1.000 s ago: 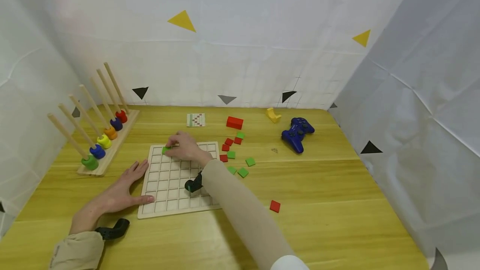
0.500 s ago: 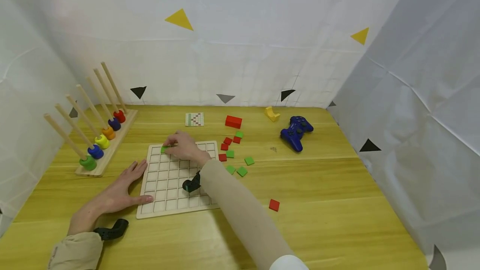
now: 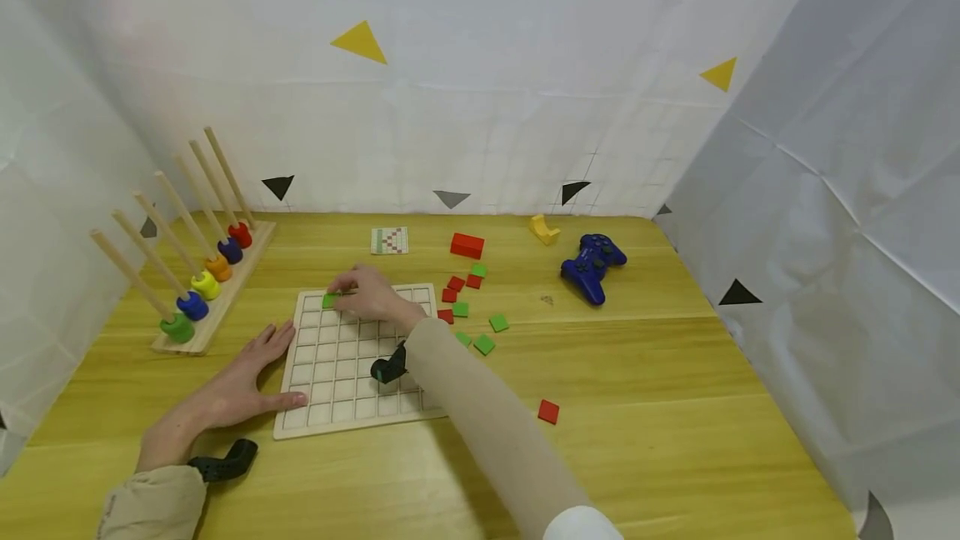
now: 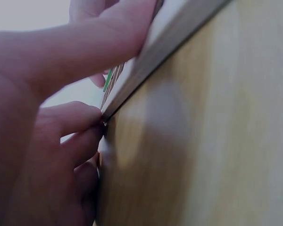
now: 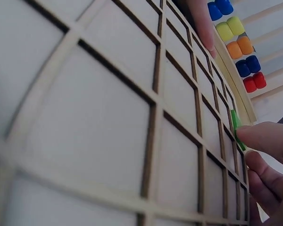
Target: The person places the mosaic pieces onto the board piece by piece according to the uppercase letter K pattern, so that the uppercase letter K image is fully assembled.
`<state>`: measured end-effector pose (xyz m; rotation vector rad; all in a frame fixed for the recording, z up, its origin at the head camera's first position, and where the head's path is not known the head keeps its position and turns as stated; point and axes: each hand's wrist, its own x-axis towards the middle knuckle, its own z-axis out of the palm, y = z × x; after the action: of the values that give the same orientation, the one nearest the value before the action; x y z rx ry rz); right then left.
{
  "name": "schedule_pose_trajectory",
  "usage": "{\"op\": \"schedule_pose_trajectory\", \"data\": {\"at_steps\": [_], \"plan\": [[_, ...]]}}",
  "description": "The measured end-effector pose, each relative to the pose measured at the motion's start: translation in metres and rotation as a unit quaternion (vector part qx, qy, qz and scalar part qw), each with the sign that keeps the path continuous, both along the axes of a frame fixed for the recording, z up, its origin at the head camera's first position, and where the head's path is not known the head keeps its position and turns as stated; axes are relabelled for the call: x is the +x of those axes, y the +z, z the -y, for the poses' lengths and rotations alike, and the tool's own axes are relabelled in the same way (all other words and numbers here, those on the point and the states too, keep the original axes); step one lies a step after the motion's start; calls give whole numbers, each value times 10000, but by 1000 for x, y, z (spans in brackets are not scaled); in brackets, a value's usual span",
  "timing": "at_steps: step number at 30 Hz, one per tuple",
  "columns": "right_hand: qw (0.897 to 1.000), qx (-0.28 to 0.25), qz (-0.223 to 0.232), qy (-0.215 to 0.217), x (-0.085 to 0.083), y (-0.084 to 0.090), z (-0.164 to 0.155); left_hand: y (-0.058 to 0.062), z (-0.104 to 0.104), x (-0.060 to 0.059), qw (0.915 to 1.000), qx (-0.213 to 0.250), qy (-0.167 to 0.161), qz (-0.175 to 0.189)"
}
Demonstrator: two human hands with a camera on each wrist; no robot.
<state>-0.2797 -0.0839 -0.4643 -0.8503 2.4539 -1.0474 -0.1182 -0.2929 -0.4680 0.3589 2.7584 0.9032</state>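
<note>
A wooden grid board (image 3: 352,373) lies on the yellow table. My right hand (image 3: 369,295) reaches across to its far left part, and the fingertips (image 5: 266,139) pinch a green tile (image 3: 329,300) at a cell in the top row. The right wrist view catches the green tile (image 5: 235,126) edge-on by the board's (image 5: 108,117) bars. My left hand (image 3: 238,383) lies flat on the table with straight fingers, thumb against the board's left edge. In the left wrist view the left hand (image 4: 61,61) presses on the board's rim (image 4: 170,37).
A peg rack (image 3: 197,273) with coloured rings stands at the left. A pattern card (image 3: 390,240), a red block (image 3: 467,246), loose red and green tiles (image 3: 468,307), a yellow piece (image 3: 546,229) and a blue gamepad (image 3: 594,263) lie beyond the board. One red tile (image 3: 548,412) sits alone at the right.
</note>
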Motion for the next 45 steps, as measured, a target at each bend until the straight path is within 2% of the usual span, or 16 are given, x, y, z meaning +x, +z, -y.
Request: {"op": "schedule_pose_trajectory", "data": {"at_steps": [6, 12, 19, 24, 29, 36, 45], "plan": [[9984, -103, 429, 346, -2, 12, -23, -5, 0, 1, 10000, 68, 9, -13], [9993, 55, 241, 273, -8, 21, -55, -4, 2, 1, 9999, 123, -13, -70], [9996, 138, 246, 99, -9, 30, -101, -3, 2, 1, 9999, 132, -37, -78], [9998, 137, -133, 105, -17, 28, -138, -3, 2, 1, 9999, 141, -34, -51], [9980, 230, -529, -262, -26, 30, -173, -4, 2, 1, 9998, 165, -38, -51], [9887, 833, -578, -1101, -36, 21, -209, -2, 3, 2, 9999, 163, -37, -33], [9872, 828, -623, -1209, -48, 9, -219, -2, 2, 1, 9999, 165, -41, 1]]}}
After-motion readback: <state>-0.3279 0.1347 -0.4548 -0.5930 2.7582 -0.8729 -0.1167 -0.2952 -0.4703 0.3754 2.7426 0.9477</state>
